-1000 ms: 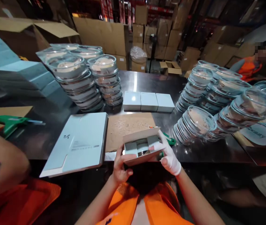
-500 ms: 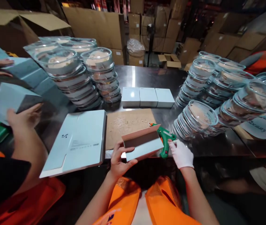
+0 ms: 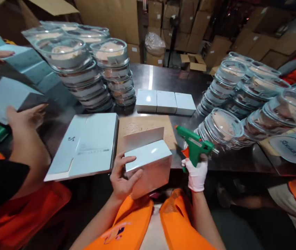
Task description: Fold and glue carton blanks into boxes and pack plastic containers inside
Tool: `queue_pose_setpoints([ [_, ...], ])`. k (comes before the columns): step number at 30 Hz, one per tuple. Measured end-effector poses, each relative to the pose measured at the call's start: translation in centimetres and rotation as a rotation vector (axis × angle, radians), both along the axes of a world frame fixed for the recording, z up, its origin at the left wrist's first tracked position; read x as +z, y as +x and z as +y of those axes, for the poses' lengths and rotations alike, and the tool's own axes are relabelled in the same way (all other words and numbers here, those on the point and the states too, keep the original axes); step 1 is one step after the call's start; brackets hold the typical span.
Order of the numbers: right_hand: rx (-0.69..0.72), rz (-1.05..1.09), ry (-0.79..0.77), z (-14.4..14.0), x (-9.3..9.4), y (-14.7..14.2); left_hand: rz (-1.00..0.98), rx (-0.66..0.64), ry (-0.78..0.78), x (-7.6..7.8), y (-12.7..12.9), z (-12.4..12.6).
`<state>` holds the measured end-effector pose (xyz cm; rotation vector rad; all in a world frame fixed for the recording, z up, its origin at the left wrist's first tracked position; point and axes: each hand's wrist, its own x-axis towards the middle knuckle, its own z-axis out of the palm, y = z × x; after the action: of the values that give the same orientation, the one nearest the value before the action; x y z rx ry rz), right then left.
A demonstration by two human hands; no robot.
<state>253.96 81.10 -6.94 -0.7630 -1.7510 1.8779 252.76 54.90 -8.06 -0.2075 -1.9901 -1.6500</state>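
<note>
1. Head view: your left hand (image 3: 121, 175) is gripping a pale box (image 3: 149, 166) at its left side, thumb lying across the top face and fingers curling under the lower edge. You are holding the box just off the near edge of the bench (image 3: 163, 78), close to your chest, with its flap (image 3: 143, 138) standing upright at the back.
2. Your left forearm is rising from the lower middle of the picture, wrist bent slightly toward the box.
3. Your right hand (image 3: 196, 173), in a white glove, is wrapping tightly around the grip of a green glue gun (image 3: 193, 144). The gun is tilting with its nozzle aimed left, toward the box but apart from it.
4. Your right forearm is coming up almost straight beneath the gun.
5. A brown board (image 3: 145, 125) is lying on the bench just behind the box, and a stack of flat pale cartons (image 3: 88, 146) is resting to its left.
6. Three closed white boxes (image 3: 165, 102) are sitting in a row behind the board.
7. Stacks of clear lidded dishes (image 3: 96, 69) are standing at the left, and more dishes (image 3: 241, 104) are leaning at the right.
8. At the left, a co-worker's hand (image 3: 24, 118) is holding another pale box (image 3: 7, 99).
</note>
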Motion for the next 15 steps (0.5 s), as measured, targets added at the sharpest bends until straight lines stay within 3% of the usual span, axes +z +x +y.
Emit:
queue_pose_setpoints([
  [2,0.097,0.069,0.019,-0.4,0.9,1.1,-0.064,0.025,0.002,0.0,0.7,-0.3],
  [6,0.453,-0.017,0.111,-0.8,2.1,3.3,-0.102,0.04,-0.129,-0.2,1.2,0.3],
  [11,0.572,0.039,0.515,-2.3,2.7,5.2,-0.059,0.035,-0.202,0.1,1.7,1.8],
  [15,0.724,0.221,0.82,-3.8,3.7,4.7,0.012,-0.014,-0.18,0.4,1.8,2.5],
])
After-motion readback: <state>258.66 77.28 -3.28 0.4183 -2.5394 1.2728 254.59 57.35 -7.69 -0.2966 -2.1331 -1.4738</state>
